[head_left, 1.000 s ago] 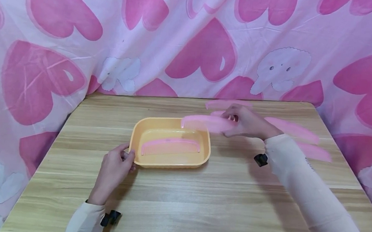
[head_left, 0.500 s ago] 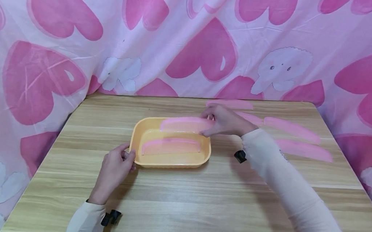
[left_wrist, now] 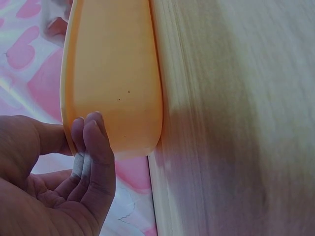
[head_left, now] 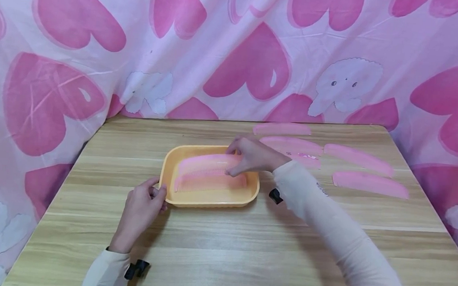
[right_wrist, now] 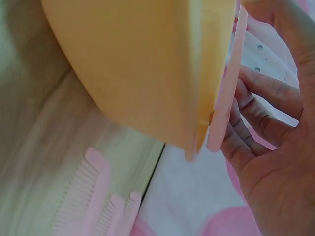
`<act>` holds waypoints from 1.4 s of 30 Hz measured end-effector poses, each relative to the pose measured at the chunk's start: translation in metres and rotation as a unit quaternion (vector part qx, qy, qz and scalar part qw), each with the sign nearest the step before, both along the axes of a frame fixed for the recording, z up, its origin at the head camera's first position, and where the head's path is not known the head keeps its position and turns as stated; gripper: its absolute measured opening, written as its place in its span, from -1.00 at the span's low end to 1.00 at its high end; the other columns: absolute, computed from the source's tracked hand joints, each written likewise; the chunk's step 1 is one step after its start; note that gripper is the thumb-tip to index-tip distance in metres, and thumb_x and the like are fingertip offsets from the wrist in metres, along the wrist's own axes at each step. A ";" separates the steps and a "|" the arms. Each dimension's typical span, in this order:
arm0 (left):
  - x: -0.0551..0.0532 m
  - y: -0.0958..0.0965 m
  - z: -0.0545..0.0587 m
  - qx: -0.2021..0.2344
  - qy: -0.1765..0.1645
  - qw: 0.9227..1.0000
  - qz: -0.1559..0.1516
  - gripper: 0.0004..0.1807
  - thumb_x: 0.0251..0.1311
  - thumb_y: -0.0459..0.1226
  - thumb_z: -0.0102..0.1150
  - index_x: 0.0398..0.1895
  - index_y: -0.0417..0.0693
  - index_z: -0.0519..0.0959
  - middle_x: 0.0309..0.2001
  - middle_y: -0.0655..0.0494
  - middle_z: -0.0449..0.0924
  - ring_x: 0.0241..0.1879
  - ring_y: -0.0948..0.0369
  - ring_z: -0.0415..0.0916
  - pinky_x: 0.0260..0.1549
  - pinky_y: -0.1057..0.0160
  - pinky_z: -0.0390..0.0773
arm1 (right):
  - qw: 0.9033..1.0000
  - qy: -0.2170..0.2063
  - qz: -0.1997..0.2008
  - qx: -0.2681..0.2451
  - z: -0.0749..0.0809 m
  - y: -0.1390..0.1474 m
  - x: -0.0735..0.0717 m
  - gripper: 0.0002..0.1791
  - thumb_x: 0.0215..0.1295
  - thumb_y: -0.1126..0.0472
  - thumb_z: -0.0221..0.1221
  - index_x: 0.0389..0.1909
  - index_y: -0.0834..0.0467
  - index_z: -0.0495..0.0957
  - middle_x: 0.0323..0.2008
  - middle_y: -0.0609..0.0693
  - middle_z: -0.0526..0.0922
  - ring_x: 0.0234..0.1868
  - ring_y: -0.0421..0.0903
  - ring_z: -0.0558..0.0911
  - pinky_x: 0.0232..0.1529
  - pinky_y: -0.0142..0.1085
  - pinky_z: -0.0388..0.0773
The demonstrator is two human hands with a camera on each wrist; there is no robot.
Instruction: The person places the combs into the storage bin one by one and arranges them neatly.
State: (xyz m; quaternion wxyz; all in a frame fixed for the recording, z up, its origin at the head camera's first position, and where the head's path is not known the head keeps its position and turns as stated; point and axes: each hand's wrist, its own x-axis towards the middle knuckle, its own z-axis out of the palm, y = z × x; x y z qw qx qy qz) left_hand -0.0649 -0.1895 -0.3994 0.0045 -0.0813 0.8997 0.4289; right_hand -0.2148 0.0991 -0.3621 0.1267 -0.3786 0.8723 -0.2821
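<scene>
A yellow-orange plastic tray (head_left: 208, 204) stands on the wooden table. My left hand (head_left: 141, 210) pinches its near left corner, thumb and fingers either side of the rim (left_wrist: 65, 108). A pink comb (head_left: 201, 160) is in my right hand (head_left: 254, 155), held by one end above the tray's right part. Seen from the right wrist, this comb (right_wrist: 229, 93) lies along the fingers, close over the rim. Below it, a second pink comb (head_left: 193, 187) lies on the tray's floor, partly covered by the held one in the head view.
Several more pink combs lie right of the tray, among them one at the back edge (head_left: 282, 129) and one furthest right (head_left: 371, 184). A pink heart-print cloth (head_left: 249, 64) hangs behind the wooden table (head_left: 220, 259).
My right hand has carried the comb leftward and lower, from the tray's right rim to over its inside. The left hand has stayed at the tray's corner.
</scene>
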 end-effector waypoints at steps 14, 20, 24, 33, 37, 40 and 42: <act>0.001 -0.001 -0.002 -0.006 0.002 1.000 -0.002 -0.56 0.45 -0.28 0.02 0.30 -0.31 0.46 -0.53 0.05 0.64 -0.55 0.16 0.63 -0.61 0.30 0.55 | 0.999 -0.004 -0.006 0.046 -0.018 -0.024 0.011 -0.42 -0.05 0.04 0.56 -0.05 0.30 0.69 -0.08 0.04 0.63 -0.10 -0.06 0.54 0.01 -0.26 0.52; 0.001 -0.001 -0.002 -0.006 -0.001 1.000 -0.001 -0.55 0.45 -0.27 0.01 0.31 -0.32 0.45 -0.54 0.05 0.64 -0.55 0.15 0.63 -0.61 0.30 0.55 | 0.996 0.017 -0.009 0.092 -0.024 -0.028 0.012 -0.40 -0.03 -0.03 0.53 -0.03 0.26 0.69 -0.07 0.00 0.64 -0.08 -0.09 0.55 0.06 -0.26 0.49; 0.000 -0.001 -0.002 -0.004 -0.001 1.000 -0.001 -0.55 0.45 -0.27 0.01 0.31 -0.31 0.45 -0.53 0.05 0.64 -0.54 0.14 0.64 -0.61 0.30 0.55 | 0.994 0.026 -0.006 0.109 -0.028 -0.030 0.013 -0.38 -0.02 -0.06 0.52 -0.01 0.25 0.68 -0.07 0.00 0.65 -0.06 -0.08 0.54 0.08 -0.26 0.46; 0.000 -0.001 0.000 0.003 0.000 1.000 -0.005 -0.56 0.46 -0.28 0.01 0.32 -0.32 0.45 -0.52 0.03 0.65 -0.56 0.20 0.61 -0.60 0.31 0.54 | 0.994 0.007 -0.011 0.112 -0.031 -0.031 0.017 -0.38 0.02 -0.04 0.53 0.03 0.27 0.66 0.00 0.04 0.61 0.02 -0.07 0.51 0.13 -0.26 0.46; 0.001 -0.001 0.000 0.002 -0.003 1.000 -0.004 -0.54 0.47 -0.27 0.00 0.33 -0.32 0.44 -0.51 0.02 0.66 -0.56 0.21 0.61 -0.60 0.31 0.54 | 0.992 0.008 -0.008 0.123 -0.030 -0.032 0.018 -0.38 0.04 -0.04 0.52 0.03 0.27 0.66 0.00 0.03 0.60 0.00 -0.08 0.52 0.12 -0.26 0.46; 0.000 -0.001 0.000 0.001 -0.005 1.000 -0.002 -0.54 0.46 -0.27 0.01 0.33 -0.31 0.44 -0.51 0.02 0.65 -0.56 0.20 0.61 -0.60 0.30 0.54 | 0.991 0.010 -0.006 0.133 -0.031 -0.032 0.018 -0.38 0.04 -0.06 0.51 0.03 0.26 0.66 -0.02 0.02 0.59 -0.04 -0.09 0.50 0.07 -0.27 0.46; 0.000 -0.001 0.000 0.001 -0.005 1.000 -0.002 -0.55 0.46 -0.27 0.01 0.33 -0.31 0.44 -0.52 0.03 0.65 -0.56 0.20 0.61 -0.60 0.30 0.54 | 0.990 0.013 -0.005 0.140 -0.031 -0.032 0.018 -0.38 0.05 -0.07 0.51 0.03 0.25 0.66 -0.05 0.01 0.58 -0.05 -0.09 0.49 0.05 -0.27 0.45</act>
